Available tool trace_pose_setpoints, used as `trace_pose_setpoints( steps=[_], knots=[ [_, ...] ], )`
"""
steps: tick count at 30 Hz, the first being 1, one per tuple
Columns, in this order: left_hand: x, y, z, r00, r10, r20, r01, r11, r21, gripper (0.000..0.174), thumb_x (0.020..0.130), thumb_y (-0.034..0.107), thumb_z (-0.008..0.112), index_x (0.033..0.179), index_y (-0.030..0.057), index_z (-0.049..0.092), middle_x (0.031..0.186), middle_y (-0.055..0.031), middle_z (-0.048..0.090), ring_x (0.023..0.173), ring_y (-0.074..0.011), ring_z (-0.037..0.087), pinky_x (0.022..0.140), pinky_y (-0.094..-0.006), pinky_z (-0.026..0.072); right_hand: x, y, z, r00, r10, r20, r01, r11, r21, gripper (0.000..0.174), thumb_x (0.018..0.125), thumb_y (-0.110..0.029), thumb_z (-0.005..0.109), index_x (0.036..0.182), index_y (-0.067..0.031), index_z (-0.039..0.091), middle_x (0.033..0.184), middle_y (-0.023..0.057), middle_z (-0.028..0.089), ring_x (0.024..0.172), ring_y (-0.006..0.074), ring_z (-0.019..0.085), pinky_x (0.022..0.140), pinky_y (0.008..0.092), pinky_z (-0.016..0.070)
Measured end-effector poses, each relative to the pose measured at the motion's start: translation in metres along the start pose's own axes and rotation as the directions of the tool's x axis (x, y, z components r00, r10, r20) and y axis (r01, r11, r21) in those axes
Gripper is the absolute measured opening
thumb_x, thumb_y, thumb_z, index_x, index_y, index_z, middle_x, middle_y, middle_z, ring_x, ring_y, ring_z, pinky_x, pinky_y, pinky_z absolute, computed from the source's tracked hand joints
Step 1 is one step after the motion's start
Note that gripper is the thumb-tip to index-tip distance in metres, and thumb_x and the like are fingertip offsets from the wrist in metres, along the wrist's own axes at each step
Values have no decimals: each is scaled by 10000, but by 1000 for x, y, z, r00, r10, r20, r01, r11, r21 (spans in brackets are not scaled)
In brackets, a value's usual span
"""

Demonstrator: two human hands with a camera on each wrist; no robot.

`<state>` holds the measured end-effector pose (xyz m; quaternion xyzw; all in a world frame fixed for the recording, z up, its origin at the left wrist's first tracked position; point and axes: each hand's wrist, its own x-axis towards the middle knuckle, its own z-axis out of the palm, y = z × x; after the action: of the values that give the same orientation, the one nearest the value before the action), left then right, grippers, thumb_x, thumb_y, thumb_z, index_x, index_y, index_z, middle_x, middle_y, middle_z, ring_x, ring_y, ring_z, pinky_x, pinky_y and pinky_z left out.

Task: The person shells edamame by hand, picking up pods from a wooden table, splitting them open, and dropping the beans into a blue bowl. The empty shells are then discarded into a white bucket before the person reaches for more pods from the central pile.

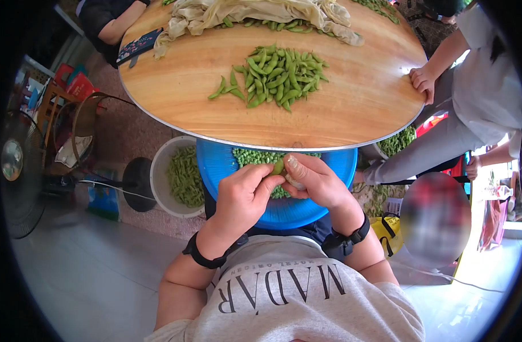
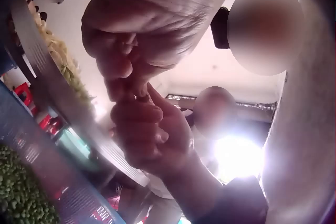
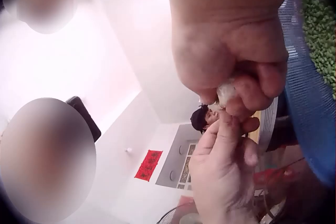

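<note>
Over a blue basket (image 1: 215,165) of shelled green beans (image 1: 255,156), both hands meet at one green pod (image 1: 278,167) in the head view. My left hand (image 1: 242,191) pinches the pod's near end between thumb and forefinger. My right hand (image 1: 319,181) grips its other side, with something whitish (image 1: 295,183) around or under its fingers. The left wrist view shows the left hand (image 2: 142,24) above the right hand (image 2: 152,134), fingertips together. In the right wrist view the right hand (image 3: 231,56) holds the whitish piece (image 3: 227,92) close to the left hand (image 3: 223,171); the pod is hidden there.
A pile of pods (image 1: 283,77) and a cloth (image 1: 255,14) lie on the round wooden table (image 1: 175,102). Left of the basket is a white bucket (image 1: 158,185) of pods, then a fan (image 1: 18,165). Other people (image 1: 477,74) stand or sit around the table.
</note>
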<state>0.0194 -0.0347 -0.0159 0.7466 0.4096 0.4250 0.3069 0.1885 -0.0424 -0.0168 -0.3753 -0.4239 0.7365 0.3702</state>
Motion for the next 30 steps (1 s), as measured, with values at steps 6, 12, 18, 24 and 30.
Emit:
trace_pose_setpoints(
  steps=[6, 12, 18, 24, 30],
  knots=[
    [1, 1, -4, 994, 99, 56, -108, 975, 193, 125, 747, 94, 657, 837, 19, 612, 672, -111, 585, 576, -268, 583, 493, -335, 453, 2, 0, 3, 1000, -2, -22, 1, 999, -48, 310, 948, -310, 407, 800, -50, 491, 580, -26, 408, 491, 49, 333, 430, 198, 267],
    [-1, -3, 0, 996, 85, 20, -87, 987, 136, 128, 747, 67, 646, 860, 18, 610, 682, -115, 590, 579, -270, 588, 499, -333, 461, 3, 5, 7, 991, -108, -82, 92, 980, -176, 261, 938, -232, 440, 779, -35, 505, 575, -22, 445, 503, 55, 383, 449, 206, 314],
    [-11, -14, 14, 996, 48, -70, -44, 998, 53, 126, 782, 34, 605, 906, 12, 598, 706, -123, 601, 595, -274, 597, 516, -337, 470, 3, 12, 10, 972, -178, -151, 119, 935, -334, 261, 930, -211, 460, 754, -23, 507, 585, 0, 492, 526, 71, 440, 474, 225, 371],
    [-22, -19, 21, 994, -107, -33, 105, 993, -57, 84, 820, 28, 552, 900, 4, 546, 721, -139, 592, 579, -293, 590, 501, -349, 462, 3, 16, 15, 954, -255, -158, 152, 866, -477, 257, 926, -197, 464, 754, -9, 502, 569, 36, 509, 526, 92, 477, 479, 250, 397],
    [-19, -22, 20, 991, 130, 43, -136, 966, 219, 65, 838, 65, 512, 873, 10, 505, 688, -136, 562, 539, -307, 558, 464, -370, 434, -2, 21, 14, 967, -192, -165, 121, 922, -368, 267, 929, -202, 461, 745, -12, 495, 554, 13, 475, 511, 82, 438, 469, 242, 374]
  ],
)
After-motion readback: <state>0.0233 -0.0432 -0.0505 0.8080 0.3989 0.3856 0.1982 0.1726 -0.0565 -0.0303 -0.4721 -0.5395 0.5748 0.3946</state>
